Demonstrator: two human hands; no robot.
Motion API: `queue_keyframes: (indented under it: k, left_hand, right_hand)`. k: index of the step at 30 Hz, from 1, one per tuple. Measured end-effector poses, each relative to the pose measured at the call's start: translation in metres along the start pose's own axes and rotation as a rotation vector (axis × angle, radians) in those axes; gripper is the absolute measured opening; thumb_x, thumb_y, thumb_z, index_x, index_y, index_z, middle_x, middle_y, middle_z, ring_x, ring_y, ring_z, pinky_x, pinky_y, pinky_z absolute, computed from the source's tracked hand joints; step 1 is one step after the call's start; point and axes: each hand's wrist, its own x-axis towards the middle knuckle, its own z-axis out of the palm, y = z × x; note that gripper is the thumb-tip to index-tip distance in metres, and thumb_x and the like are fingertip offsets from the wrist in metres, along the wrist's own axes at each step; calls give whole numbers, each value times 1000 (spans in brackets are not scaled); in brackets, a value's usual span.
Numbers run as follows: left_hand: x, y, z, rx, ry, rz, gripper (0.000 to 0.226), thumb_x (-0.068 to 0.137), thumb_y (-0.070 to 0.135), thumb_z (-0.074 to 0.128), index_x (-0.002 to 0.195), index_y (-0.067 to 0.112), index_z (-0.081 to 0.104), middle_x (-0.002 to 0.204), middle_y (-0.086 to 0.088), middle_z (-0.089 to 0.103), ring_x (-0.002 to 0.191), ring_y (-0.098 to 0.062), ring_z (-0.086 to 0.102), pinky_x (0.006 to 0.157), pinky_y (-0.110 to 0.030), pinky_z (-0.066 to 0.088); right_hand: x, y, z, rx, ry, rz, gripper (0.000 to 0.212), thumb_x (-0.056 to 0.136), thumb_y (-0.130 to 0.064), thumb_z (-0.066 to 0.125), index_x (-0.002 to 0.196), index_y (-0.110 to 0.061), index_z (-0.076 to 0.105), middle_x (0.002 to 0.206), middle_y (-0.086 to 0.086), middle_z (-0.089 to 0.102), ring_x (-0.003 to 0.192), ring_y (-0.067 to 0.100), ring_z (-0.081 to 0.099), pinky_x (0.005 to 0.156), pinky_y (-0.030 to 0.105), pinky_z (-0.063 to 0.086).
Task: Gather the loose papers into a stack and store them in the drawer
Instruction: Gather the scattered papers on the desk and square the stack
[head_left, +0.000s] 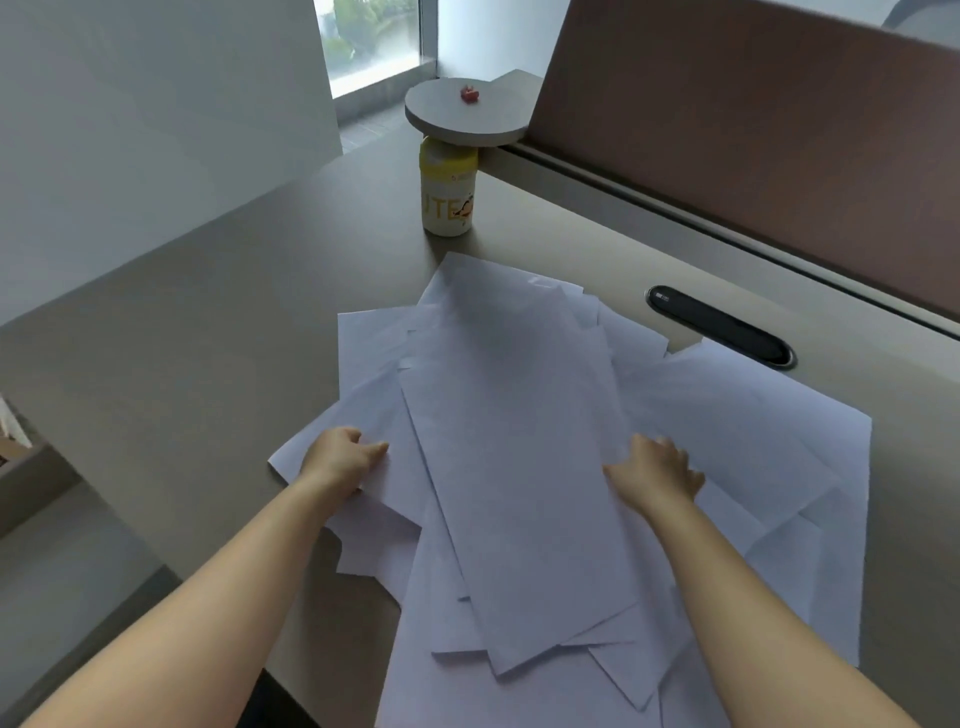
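Papers (519, 441) lay in a loose, overlapping spread across the near half of the desk (208, 338), white sheets fanned at different angles, some hanging over the near edge. At the left side of the spread the left hand (343, 457) rested on the outer sheets, fingers curled and the thumb pressed down on a sheet's edge; whether it actually pinched a sheet or only pushed on it could not be told. At the right of the long top sheet the right hand (657, 470) lay with fingers partly spread, flat on the paper, gripping nothing that showed. Both forearms reached in bare from the bottom of the view.

Beyond the papers, near the middle of the desk, stood a white bottle (448, 192) with a yellow cap and yellow lettering, upright and shut, its contents hidden. A round grey disc (465, 111) rested on its cap, and a small red object (470, 94) sat on top of the disc. To the right, a dark oval cable slot (719, 325) was set into the desk, just beside the far corner of the sheets. A brown partition panel (753, 119) rose along the desk's far right edge. The desk surface was plain beige-grey; a white wall stood at left and a window (376, 39) showed greenery behind.
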Motion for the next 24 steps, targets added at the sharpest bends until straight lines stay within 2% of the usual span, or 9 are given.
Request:
queue_keyframes:
  k: [2,4,6,9,13,16,18,20,24]
  left_hand:
    - [1,-6,1,63,-4,-29,38,86,17,58,57,16,33,63,-4,37,59,-21,39,57,-28,31]
    - [-2,-9,0,98,-64,-83,34,85,13,60,59,13,38,65,-6,40,60,-21,40,53,-26,35]
    - [-7,-10,-4,122,-223,-165,18,82,8,63,70,8,49,77,-12,50,72,-25,49,62,-31,48]
    - [-14,-11,-7,119,-331,-204,14,83,6,61,72,4,53,80,-14,56,72,-27,55,72,-37,51]
    - [-23,-8,5,-64,-320,-157,14,91,16,52,79,10,54,76,-6,56,66,-20,56,51,-27,52]
    - [-27,-5,14,-162,-307,-120,9,91,17,53,86,11,57,79,-8,63,68,-21,60,49,-26,53]
    - [-30,-2,20,-192,-308,-115,9,91,18,52,89,10,56,80,-8,62,68,-22,60,48,-26,54]
    - [-33,0,26,-228,-295,-114,13,92,22,50,89,10,55,79,-8,61,68,-22,59,46,-27,54]
    - [-40,4,37,-246,-269,-105,22,93,31,47,83,12,51,78,-6,55,66,-21,53,52,-30,44]
  right_hand:
    - [2,10,-1,-63,-27,-34,42,86,-33,51,122,-11,50,147,13,26,136,33,21,111,44,21]
    - [5,19,-5,-84,-60,-89,46,85,-35,54,123,-10,50,156,11,11,142,33,7,115,46,16]
    - [9,26,-10,-82,-80,-121,46,82,-37,58,118,-9,53,158,8,6,142,34,9,113,46,20]
    - [12,31,-17,-143,-88,-157,47,80,-39,61,116,-9,55,155,6,17,133,36,24,106,41,30]
    - [10,29,-22,-180,-96,-171,48,80,-38,61,117,-8,54,137,13,35,120,36,40,96,37,39]
    - [9,30,-20,-38,-100,-158,23,79,-32,63,72,-15,51,103,13,49,90,29,51,69,32,40]
    - [5,33,-13,99,-100,-146,37,79,-25,65,56,-18,35,76,6,49,79,25,47,63,29,33]
    - [-2,33,-6,200,-97,-115,38,78,-20,65,57,-17,33,63,0,42,77,24,46,57,29,32]
    - [-11,31,0,416,-186,-61,17,74,-11,67,83,-5,53,76,5,54,80,25,51,54,27,36]
